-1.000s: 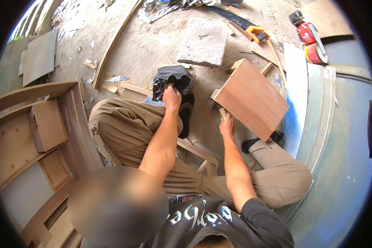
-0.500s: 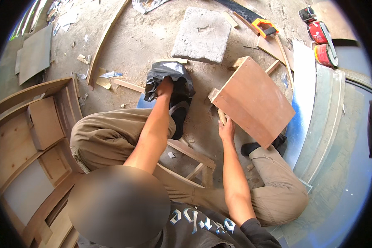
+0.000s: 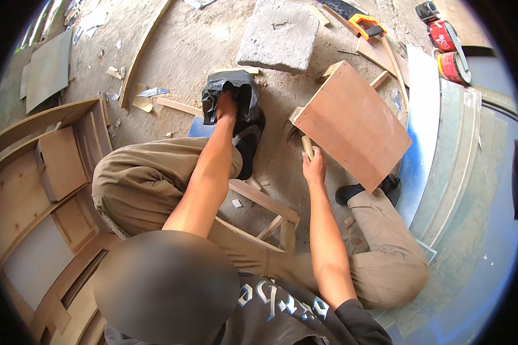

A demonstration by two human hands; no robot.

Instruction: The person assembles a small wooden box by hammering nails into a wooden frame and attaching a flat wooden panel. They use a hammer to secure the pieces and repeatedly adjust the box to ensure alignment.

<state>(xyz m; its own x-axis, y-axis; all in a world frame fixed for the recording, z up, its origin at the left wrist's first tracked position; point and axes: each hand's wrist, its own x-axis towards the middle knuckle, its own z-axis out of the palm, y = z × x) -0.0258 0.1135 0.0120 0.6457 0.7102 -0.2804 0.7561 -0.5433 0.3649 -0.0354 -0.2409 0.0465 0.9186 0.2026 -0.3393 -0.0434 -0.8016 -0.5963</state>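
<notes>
The left hand (image 3: 226, 108) reaches inside a crumpled black plastic bag (image 3: 212, 91); its fingers are hidden, so I cannot tell their grip. The right hand (image 3: 314, 167) grips a pale wooden-handled hammer (image 3: 307, 147) near the left corner of a flat reddish-brown wooden panel (image 3: 354, 121).

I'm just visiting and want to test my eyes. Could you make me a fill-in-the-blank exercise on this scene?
The left hand is partly inside a plastic bag coloured ____.
The right hand grips a hammer whose handle is ____.
The handsaw has a black and ____ handle.
The concrete slab lies ____ of the handsaw in this view.

Missing words: black; wooden; orange; left
</notes>
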